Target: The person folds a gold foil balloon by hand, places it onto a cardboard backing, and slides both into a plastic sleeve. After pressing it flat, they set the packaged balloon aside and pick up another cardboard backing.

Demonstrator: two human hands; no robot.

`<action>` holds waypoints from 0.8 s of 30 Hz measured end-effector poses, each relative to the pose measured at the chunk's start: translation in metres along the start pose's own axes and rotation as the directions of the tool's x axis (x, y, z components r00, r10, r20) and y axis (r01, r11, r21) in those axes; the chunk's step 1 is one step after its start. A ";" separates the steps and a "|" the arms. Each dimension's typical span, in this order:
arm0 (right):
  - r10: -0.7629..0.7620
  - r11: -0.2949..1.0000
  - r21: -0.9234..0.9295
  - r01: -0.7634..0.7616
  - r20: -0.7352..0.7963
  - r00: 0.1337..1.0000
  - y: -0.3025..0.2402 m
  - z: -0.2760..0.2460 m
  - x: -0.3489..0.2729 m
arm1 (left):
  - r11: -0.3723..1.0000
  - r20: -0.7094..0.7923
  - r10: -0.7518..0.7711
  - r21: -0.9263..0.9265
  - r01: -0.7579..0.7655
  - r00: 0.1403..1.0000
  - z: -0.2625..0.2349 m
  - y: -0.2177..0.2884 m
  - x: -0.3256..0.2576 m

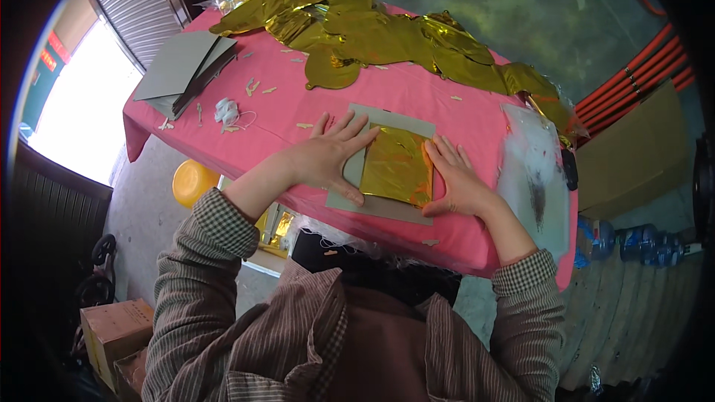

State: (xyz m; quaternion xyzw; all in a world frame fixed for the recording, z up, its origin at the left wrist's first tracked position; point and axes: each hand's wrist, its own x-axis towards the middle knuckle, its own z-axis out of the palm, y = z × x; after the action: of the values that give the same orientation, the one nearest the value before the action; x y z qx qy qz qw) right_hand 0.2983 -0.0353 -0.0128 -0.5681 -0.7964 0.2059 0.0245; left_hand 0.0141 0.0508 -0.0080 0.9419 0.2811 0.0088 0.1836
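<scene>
A shiny gold foil packet (pixel 398 164), folded into a flat rectangle, lies on a grey cardboard sheet (pixel 342 192) near the front of the pink-covered table. My left hand (pixel 331 155) is spread with fingers apart at the packet's left side, resting over the cardboard. On the opposite side my right hand (pixel 458 179) lies with fingers extended, its fingertips touching the packet's right edge. Neither hand grips anything. Beyond them, a heap of gold foil balloons (pixel 387 37), flat and uninflated, stretches along the table's far edge.
A stack of grey cardboard sheets (pixel 175 67) stands at the table's left end, near a white string bundle (pixel 227 112). Small pale scraps dot the pink cloth (pixel 283 134). Clear plastic (pixel 529 171) covers the right end. A yellow basin (pixel 195 183) sits below left; blue water bottles (pixel 648 246) lie at right.
</scene>
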 end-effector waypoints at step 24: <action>0.017 0.996 -0.082 -0.021 -0.046 0.999 -0.042 0.019 0.035 | 0.997 0.012 0.061 0.042 -0.062 0.998 -0.002 0.011 0.018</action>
State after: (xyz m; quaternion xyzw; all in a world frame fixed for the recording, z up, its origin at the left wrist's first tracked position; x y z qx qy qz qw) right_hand 0.2432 -0.0202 -0.0224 -0.5806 -0.7981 0.1602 0.0168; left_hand 0.0344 0.0522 -0.0042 0.9538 0.2510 0.0034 0.1650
